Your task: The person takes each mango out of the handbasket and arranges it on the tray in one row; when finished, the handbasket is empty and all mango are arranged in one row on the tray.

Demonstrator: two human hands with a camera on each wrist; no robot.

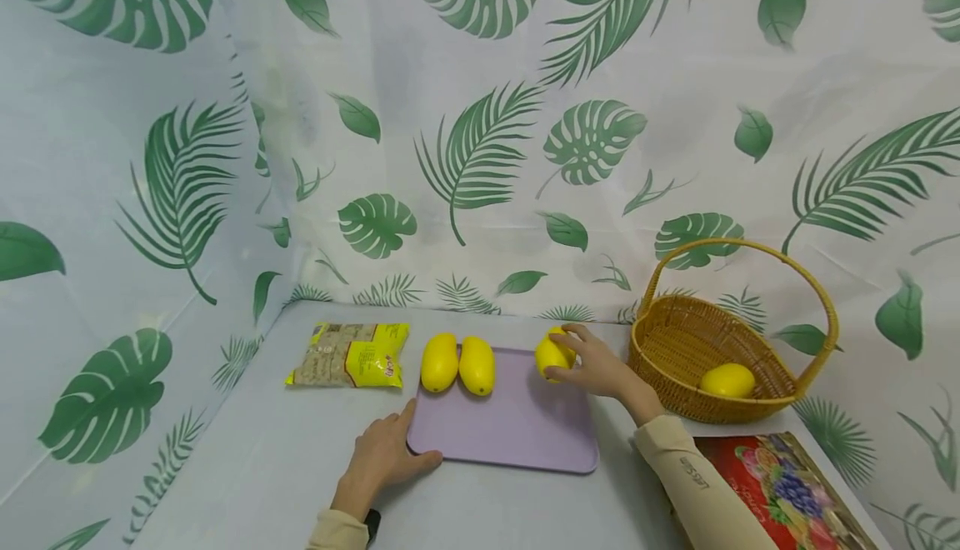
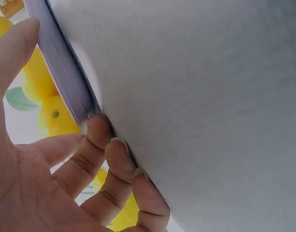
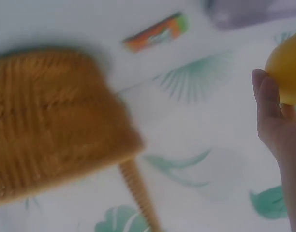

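Observation:
My right hand (image 1: 596, 362) grips a yellow mango (image 1: 553, 353) over the far right part of a lilac tray (image 1: 510, 433). The right wrist view shows that mango (image 3: 289, 67) cut by the frame edge, with fingers against its side. Two more mangoes (image 1: 439, 362) (image 1: 477, 366) lie side by side at the tray's far left. My left hand (image 1: 386, 454) holds the tray's near left corner, thumb along the front rim and fingers at the left side. In the left wrist view the thumb touches the tray rim (image 2: 61, 63) and the other fingertips meet the table.
A wicker basket (image 1: 686, 400) with a tall handle stands right of the tray, one mango (image 1: 727, 381) inside. A yellow printed bag (image 1: 351, 356) lies left of the tray. A box with fruit pictures (image 1: 783, 483) sits at the near right. Leaf-patterned sheeting (image 1: 480, 158) hangs behind.

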